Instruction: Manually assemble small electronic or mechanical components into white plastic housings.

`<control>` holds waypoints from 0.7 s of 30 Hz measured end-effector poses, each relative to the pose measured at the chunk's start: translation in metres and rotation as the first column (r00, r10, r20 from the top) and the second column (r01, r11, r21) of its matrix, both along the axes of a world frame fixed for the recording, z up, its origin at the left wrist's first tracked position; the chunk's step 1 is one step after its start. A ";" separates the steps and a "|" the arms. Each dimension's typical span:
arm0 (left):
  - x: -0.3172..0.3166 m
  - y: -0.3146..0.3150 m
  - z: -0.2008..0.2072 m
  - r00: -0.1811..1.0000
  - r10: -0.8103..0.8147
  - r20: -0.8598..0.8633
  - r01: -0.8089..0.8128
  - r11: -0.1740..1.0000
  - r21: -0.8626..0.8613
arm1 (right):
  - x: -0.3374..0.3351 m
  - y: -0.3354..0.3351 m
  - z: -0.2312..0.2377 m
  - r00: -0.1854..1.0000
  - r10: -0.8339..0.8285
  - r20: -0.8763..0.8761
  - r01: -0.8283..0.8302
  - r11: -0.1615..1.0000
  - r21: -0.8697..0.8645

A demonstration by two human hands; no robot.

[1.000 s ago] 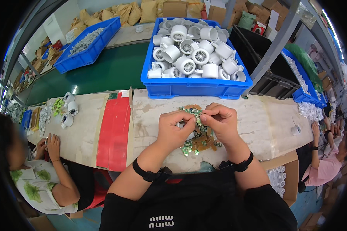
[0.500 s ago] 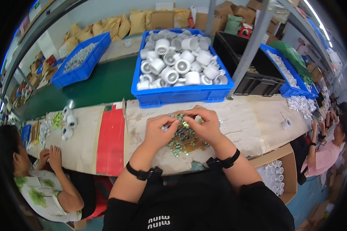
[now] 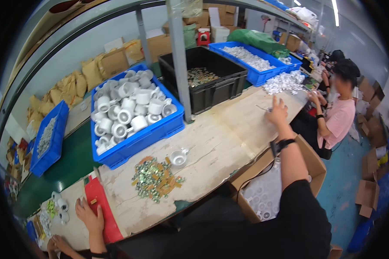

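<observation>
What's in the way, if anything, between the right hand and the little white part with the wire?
Nothing that I can see. The right hand is right at the white part, partly hiding it; I can't tell whether they touch. The open cardboard box is under the forearm, not between them.
</observation>
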State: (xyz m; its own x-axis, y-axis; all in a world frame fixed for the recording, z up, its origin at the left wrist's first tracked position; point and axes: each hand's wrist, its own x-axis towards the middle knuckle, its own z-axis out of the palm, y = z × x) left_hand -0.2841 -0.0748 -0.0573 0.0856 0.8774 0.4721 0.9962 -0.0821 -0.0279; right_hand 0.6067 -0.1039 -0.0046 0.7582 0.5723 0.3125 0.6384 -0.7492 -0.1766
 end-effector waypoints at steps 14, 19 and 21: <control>0.267 0.050 0.091 0.623 -0.683 0.382 0.594 0.730 0.339 | -0.320 0.008 0.048 0.602 0.793 -0.097 -0.656 0.560 0.506; 0.271 0.074 0.056 0.392 -0.761 0.517 0.589 0.639 0.495 | -0.385 0.024 0.030 0.783 0.617 -0.080 -0.616 0.787 0.040; 0.262 0.068 0.044 0.444 -0.546 0.711 0.497 0.810 0.312 | -0.389 0.026 0.032 0.748 0.646 -0.148 -0.656 0.754 -0.024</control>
State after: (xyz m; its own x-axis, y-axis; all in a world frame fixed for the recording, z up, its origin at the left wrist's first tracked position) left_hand -0.0222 -0.0063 -0.0134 0.1214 0.7651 0.6323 0.4221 -0.6164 0.6648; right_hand 0.2176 -0.0782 0.0277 0.2219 0.9577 0.1833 0.9525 -0.1727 -0.2510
